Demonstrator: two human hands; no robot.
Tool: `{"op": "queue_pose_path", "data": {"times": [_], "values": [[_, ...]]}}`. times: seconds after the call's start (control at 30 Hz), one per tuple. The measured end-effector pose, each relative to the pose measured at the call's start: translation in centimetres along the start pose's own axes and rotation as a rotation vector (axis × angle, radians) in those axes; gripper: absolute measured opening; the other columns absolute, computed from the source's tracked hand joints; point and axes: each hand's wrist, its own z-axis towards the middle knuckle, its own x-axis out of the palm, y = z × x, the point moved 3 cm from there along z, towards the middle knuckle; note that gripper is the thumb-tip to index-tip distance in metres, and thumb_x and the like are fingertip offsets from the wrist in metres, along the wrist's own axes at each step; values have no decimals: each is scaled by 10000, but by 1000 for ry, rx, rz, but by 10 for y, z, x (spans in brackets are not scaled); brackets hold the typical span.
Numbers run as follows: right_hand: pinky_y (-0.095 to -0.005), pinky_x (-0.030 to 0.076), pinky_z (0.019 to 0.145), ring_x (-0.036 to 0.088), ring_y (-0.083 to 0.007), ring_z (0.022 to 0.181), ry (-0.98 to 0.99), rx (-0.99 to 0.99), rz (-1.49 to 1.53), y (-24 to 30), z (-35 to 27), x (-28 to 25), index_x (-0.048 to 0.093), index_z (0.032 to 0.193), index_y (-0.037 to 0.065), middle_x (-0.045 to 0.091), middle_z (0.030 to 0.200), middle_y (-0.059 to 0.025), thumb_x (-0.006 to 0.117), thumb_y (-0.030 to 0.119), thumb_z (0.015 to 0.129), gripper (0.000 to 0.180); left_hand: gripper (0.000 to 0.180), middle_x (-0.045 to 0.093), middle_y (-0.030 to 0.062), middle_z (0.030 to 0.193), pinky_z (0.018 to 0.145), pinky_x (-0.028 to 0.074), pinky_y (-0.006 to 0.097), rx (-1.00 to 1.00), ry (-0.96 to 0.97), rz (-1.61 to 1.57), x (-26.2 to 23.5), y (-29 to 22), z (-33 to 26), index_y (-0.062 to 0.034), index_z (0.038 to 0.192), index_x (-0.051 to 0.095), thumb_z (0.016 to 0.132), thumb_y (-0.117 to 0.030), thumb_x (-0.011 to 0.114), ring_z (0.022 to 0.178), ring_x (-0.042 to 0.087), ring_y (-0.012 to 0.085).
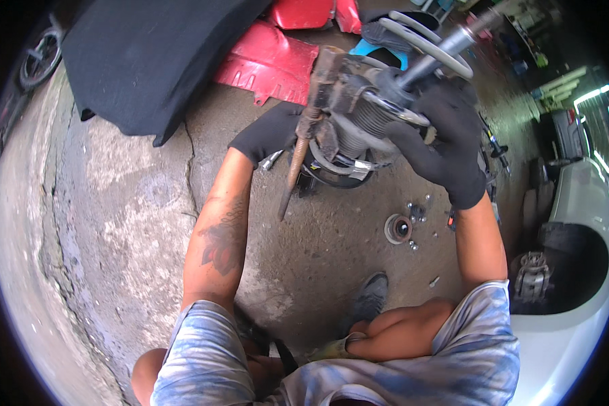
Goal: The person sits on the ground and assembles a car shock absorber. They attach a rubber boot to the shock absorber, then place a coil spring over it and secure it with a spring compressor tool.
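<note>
Both my hands wear black gloves and hold up a suspension strut with a grey coil spring [430,47], a silver tube [446,51] and a ribbed black boot [358,128]. A rusty spring compressor [328,88] sits along its left side, its threaded rod [298,166] pointing down toward me. My left hand [267,132] is closed at the compressor beside the rod; its fingertips are partly hidden behind the metal. On the other side, my right hand [443,142] wraps round the strut at the spring, thumb toward the boot.
A round strut mount [398,229], several nuts [418,210] and a bolt [434,281] lie on the concrete. Red body panels [267,64] and a large black panel [149,61] lie ahead. At right stands a pale car [561,352], its wheel arch exposing a brake [533,277].
</note>
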Motion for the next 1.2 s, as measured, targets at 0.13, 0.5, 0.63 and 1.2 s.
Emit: {"op": "queue_pose_path", "data": {"times": [0.13,0.5,0.63,1.2], "values": [[-333,424,665,563,-214,690,-171,-49,81,-9,-4,-12,694,889,61,585,712,-56,805,202,675,279,279,684,213,923,802,492,371,79,48,112,-17,19,3,19,988,655,832,-211,644,862,651,234],[-291,499,772,631,-167,865,-122,289,775,-66,64,-52,613,1136,10,663,983,-104,562,276,961,322,423,672,130,1056,899,470,351,-16,33,-46,-11,22,2,-4,1095,628,712,-135,750,983,604,211],[-322,499,679,605,-141,732,-127,123,643,-71,45,-34,639,1152,40,678,918,-88,475,335,997,371,414,658,129,1112,941,450,366,-113,74,16,-12,24,1,-9,1115,626,740,-147,735,1039,589,218],[-261,450,673,560,-89,780,-72,90,662,-77,43,-27,658,1110,7,649,858,-46,530,172,973,250,393,624,127,1167,949,446,304,444,-151,384,-32,-232,42,36,1268,530,934,-161,595,1095,553,139]]}}
